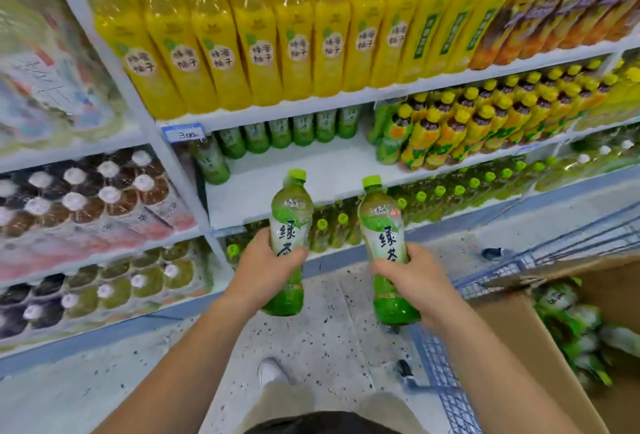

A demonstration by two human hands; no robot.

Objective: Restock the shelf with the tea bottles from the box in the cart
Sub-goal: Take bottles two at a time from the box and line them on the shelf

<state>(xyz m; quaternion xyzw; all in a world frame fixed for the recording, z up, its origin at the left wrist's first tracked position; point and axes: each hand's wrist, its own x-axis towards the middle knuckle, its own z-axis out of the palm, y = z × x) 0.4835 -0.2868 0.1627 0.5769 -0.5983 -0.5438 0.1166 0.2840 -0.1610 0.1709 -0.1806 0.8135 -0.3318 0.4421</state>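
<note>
We grip the left bottle (290, 226) in our left hand (264, 269) and the right bottle (383, 236) in our right hand (414, 278), both upright; the shelf gap (311, 170) lies just beyond, left bottle nearer its middle.

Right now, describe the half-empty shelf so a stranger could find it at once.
Start at the row of tall yellow bottles. The shelf directly below them is it. Only there do green bottles stand just along the back, leaving bare white board in front.
</note>
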